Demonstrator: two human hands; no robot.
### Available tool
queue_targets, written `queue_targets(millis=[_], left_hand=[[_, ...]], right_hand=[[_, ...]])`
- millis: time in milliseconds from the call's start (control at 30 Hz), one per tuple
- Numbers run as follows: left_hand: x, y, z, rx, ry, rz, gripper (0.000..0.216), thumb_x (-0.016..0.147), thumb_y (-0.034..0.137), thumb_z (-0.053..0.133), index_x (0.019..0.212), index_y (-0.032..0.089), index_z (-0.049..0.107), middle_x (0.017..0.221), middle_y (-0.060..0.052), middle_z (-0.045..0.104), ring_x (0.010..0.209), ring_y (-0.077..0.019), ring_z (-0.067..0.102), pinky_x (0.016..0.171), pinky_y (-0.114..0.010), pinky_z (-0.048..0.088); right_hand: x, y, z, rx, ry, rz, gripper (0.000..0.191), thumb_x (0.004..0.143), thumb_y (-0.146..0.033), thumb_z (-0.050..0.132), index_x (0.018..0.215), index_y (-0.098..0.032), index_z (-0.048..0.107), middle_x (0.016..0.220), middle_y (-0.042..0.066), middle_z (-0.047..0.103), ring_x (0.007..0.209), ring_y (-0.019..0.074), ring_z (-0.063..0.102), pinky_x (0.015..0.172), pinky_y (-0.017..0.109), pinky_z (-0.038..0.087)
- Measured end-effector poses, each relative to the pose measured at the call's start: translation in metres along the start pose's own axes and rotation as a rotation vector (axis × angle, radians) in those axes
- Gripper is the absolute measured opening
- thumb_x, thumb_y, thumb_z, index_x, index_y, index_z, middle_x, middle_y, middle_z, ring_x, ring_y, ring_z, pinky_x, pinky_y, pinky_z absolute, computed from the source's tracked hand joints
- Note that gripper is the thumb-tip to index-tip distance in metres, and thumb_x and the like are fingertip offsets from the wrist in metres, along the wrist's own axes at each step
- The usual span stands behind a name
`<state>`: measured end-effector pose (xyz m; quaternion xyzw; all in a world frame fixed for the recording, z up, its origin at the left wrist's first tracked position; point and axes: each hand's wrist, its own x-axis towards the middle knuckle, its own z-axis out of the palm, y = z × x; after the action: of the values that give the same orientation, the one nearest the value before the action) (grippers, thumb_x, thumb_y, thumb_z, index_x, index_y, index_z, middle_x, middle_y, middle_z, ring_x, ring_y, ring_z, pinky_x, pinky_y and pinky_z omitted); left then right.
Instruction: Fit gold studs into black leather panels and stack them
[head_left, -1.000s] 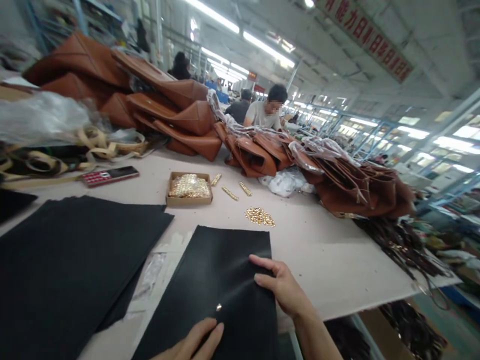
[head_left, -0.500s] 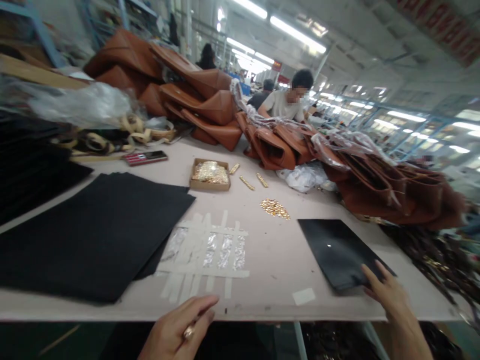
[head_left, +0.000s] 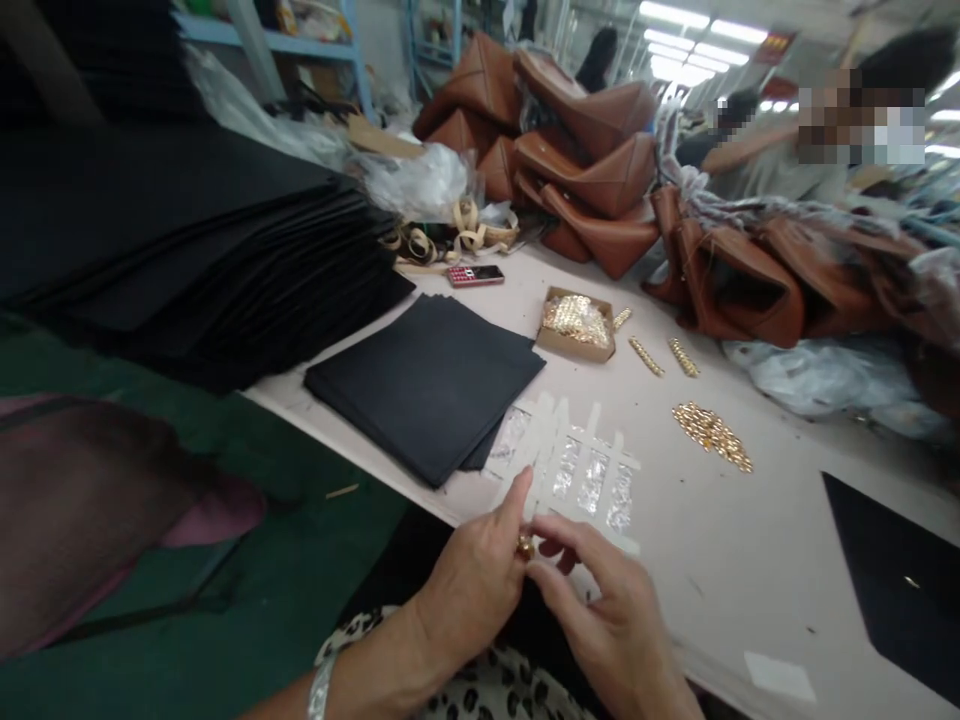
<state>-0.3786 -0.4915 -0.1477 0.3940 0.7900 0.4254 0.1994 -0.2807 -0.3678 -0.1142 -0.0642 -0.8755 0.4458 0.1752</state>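
In the lower middle, my left hand [head_left: 480, 572] has its index finger stretched out and the others curled in. A small gold-coloured metal piece [head_left: 525, 547] shows at those curled fingers; its exact shape is unclear. My right hand [head_left: 619, 605] meets the left there, thumb and bent fingertips pinching around the gold piece. Beyond the hands, taped strips of clear plastic [head_left: 592, 482] lie on the table [head_left: 675, 540]. To the right is a black sheet [head_left: 892, 560] with one tiny gold piece [head_left: 911, 582] on it. Small gold pieces [head_left: 712, 435] are heaped farther back.
A stack of black sheets [head_left: 427, 385] lies left of the tape, with a taller black stack [head_left: 247, 250] behind. A small box [head_left: 576, 345] holds gold pieces. Brown leather bags [head_left: 592, 170] line the back, near a phone [head_left: 476, 275]. A person [head_left: 795, 160] stands beyond.
My view has swung left. My right hand has left the black sheet and come to my left hand. A tiny gold piece rests on that sheet in both frames.
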Motion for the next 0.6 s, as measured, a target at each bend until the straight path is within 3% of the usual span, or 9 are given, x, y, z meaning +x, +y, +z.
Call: queue_targets(millis=[233, 500, 600], left_hand=[[-0.009, -0.016, -0.014, 0.058, 0.098, -0.031, 0.075, 0.075, 0.002, 0.035, 0.149, 0.003, 0.027, 0.105, -0.019, 0.071, 0.092, -0.0306, 0.07, 0.08, -0.046, 0.057], [-0.022, -0.028, -0.045, -0.101, 0.138, -0.062, 0.063, 0.085, 0.009, 0.036, 0.148, 0.002, 0.031, 0.119, -0.021, 0.068, 0.106, -0.0282, 0.067, 0.092, -0.041, 0.054], [-0.027, -0.027, -0.058, -0.253, 0.134, -0.134, 0.057, 0.088, 0.013, 0.039, 0.145, 0.01, 0.04, 0.112, -0.015, 0.072, 0.103, -0.0257, 0.068, 0.09, -0.037, 0.053]], right_hand=[[0.024, 0.006, 0.028, 0.003, -0.089, -0.202, 0.026, 0.091, -0.011, 0.056, 0.11, -0.026, 0.064, 0.093, 0.001, 0.072, 0.083, 0.0154, 0.068, 0.072, 0.026, 0.055], [0.061, -0.011, 0.051, -0.005, -0.205, -0.498, 0.032, 0.084, -0.002, 0.056, 0.107, -0.023, 0.064, 0.088, 0.005, 0.073, 0.075, 0.0184, 0.069, 0.067, 0.027, 0.057], [0.069, -0.015, 0.061, 0.096, -0.248, -0.374, 0.026, 0.086, -0.007, 0.058, 0.103, -0.025, 0.066, 0.086, 0.003, 0.073, 0.074, 0.0178, 0.069, 0.067, 0.026, 0.057]])
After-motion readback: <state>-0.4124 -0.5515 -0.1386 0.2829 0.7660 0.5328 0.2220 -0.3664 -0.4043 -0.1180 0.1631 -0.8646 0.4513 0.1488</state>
